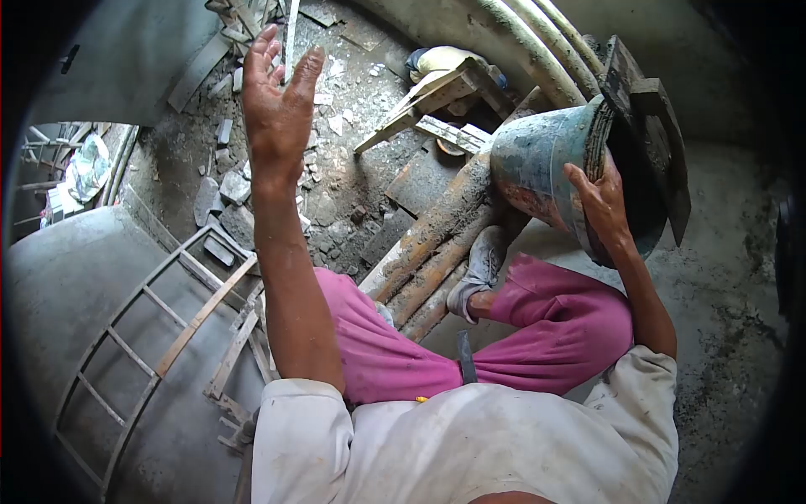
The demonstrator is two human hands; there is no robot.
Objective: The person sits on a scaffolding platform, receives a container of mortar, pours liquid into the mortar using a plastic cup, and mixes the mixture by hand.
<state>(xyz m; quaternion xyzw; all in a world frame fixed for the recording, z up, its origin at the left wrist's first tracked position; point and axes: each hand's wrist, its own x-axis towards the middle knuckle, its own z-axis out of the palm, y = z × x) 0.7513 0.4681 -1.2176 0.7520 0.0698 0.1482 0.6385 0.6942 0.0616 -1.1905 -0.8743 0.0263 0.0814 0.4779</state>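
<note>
My left hand is raised in the air over the rubble floor, fingers apart, holding nothing. Out to the right, my right hand grips the rim of a mortar-stained bucket. The bucket is tipped on its side, its mouth turned to the right, and rests by several dirty wooden poles. Across the upper part of its mouth is a dark flat board with a block-like handle; I cannot tell whether it touches the bucket. The bucket's inside is in shadow, so its contents are hidden.
A curved metal ladder-like frame stands at the left. Broken bricks and rubble cover the lower floor. A rough wooden trestle stands beyond the poles, with a pale cloth-like bundle behind it. My shoe is against the poles.
</note>
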